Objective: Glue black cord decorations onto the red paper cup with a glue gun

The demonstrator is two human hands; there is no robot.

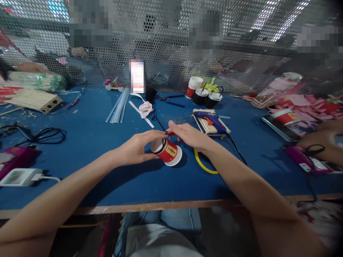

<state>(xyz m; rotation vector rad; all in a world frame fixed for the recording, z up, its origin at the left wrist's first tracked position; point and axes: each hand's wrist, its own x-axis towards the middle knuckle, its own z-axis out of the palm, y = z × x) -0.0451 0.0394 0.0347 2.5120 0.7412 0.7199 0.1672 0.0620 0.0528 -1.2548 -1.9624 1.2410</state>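
Clasping a tilted red cup point(168, 151), the left grip point(136, 146) curves half-closed; the right grip point(190, 135) pinches black cord point(161, 125).

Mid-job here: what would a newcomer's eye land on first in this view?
First, the red paper cup, tilted in the left grip near the front middle of the blue table, black cord against it. Next, the bright screen upright by the perforated panel. Then the blue glue gun with its orange trigger, just beyond the right grip.

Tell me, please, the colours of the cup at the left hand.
The cup is red, with a yellow label and white rim (head view).
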